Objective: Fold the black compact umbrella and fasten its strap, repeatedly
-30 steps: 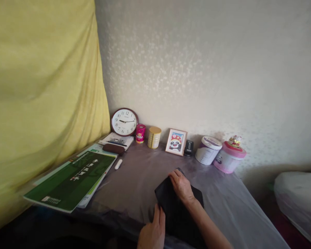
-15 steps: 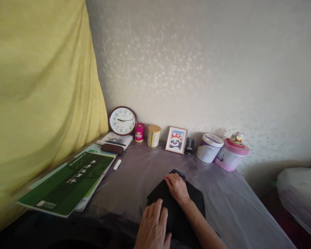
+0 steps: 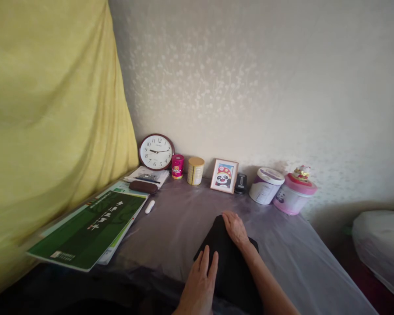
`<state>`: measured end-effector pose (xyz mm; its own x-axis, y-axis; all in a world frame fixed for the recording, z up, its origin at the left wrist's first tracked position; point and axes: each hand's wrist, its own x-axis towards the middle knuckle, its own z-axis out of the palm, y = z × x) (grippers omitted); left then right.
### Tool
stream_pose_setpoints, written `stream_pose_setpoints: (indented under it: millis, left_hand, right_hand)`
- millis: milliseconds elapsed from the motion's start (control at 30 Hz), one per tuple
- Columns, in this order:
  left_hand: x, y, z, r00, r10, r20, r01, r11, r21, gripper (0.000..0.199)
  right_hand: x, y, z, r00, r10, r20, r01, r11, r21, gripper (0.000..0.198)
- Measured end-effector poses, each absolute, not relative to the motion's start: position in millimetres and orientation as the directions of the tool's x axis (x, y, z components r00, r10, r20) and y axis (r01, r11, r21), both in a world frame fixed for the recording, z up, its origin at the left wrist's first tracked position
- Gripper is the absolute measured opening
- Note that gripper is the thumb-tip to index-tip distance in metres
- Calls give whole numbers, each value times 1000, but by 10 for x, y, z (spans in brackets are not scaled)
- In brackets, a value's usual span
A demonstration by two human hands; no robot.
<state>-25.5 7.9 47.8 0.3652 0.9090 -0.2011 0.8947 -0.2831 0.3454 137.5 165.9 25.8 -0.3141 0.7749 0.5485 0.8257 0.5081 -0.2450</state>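
Observation:
A black piece of folded cloth (image 3: 228, 262) lies on the table near its front edge, narrowing towards its far end. Its exact kind cannot be told. My left hand (image 3: 202, 278) rests over the near left part of the cloth, fingers stretched out and slightly spread. At the far right edge of the cloth, my right hand (image 3: 234, 228) lies on top with its fingers extended and close together, pointing away to the left. My right forearm crosses the cloth's right side and hides part of it.
Green books (image 3: 92, 232) lie at the left with a brown case (image 3: 143, 187) and a small white object (image 3: 150, 206). Along the wall stand a clock (image 3: 156, 151), a pink can (image 3: 177, 166), a yellow-lidded can (image 3: 195, 170), a panda picture frame (image 3: 224, 176) and two tubs (image 3: 266, 186).
My right hand has moved slightly right along the cloth's far end. The cloth's left side has come inward, making it narrower. My left hand has shifted a little right, fingers straighter.

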Motion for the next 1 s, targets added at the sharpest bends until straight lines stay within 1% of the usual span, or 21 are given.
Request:
stream_pose_setpoints:
  millis: [67,133,233,267,333,433,500,567,633,700,767,833,900,933,1000]
  left_hand:
    - [-240,73,442,360,912,-197,896,-280,343,103]
    - [-229,67,375,367,915,-167,892,-295,344,106]
    - [-225,52,266,376,925,-57,878,-336,341,101]
    - [-226,47,236,378,925,-31,876,-347,334,100]
    - [-227,41,188,379,925,-13,882,-357,309,100]
    - [-220,47,154,356,934,-20,904,-339,262,90]
    - [-207,59,163,348,937,-32,908,-329,262,86]
    - [-188,68,202,346,935,-82,911,-314,266,93]
    - [-171,69,262,342,929,-142,918,-298,261,103]
    - [-159,59,323,326,928,-178,928,-278,250,106]
    - [-156,43,370,320,931,-176,929,-272,251,102]
    - [-162,22,401,313,936,-160,928,-265,264,99]
    - [-169,-1,423,298,943,-150,926,-247,284,99]
    - [-172,-13,432,285,947,-149,928,-233,292,101]
    - [-175,-41,450,271,954,-128,927,-223,301,102]
  right_hand:
    - [1359,1548,299,-276,755,595,810,516,-279,31]
    - [1280,1344,339,-351,722,597,730,610,-309,29]
    - [1138,1053,352,-540,681,494,607,722,-332,28]
    - [1108,1003,344,-575,674,463,593,734,-331,29]
    - [1094,1005,319,-582,689,432,615,720,-321,31]
    - [1162,1201,293,-514,750,416,697,648,-306,32]
    - [1225,1377,287,-482,783,392,739,604,-299,34]
    - [1277,1532,283,-461,807,370,763,573,-299,34]
    - [1327,1639,272,-404,836,372,794,522,-311,32]
    - [1406,1683,251,-306,866,394,834,444,-327,32]
    - [1545,1653,218,-169,882,440,868,345,-357,33]
    - [1750,1547,174,-29,871,490,882,253,-397,35]
    - [1989,1380,129,54,852,520,886,199,-418,36]
    - [2102,1282,110,85,856,510,887,169,-431,36]
    - [2277,1077,87,173,881,439,870,72,-487,34]
